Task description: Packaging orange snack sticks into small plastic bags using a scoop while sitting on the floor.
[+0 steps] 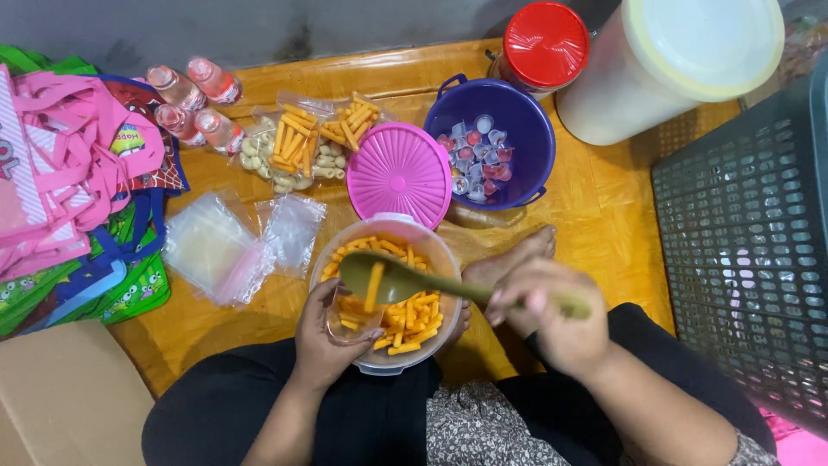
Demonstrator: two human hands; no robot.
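Right hand point(552, 315) grips a green ladle point(388, 278) carrying one orange snack stick point(373, 286) over the small bag in the left hand point(332, 332) (mouth narrow); a tilt could spill it.

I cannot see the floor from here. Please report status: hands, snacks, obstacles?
Right hand grips green spoon carrying one orange stick. Left hand holds small clear bag over snack tub. Nothing in between.
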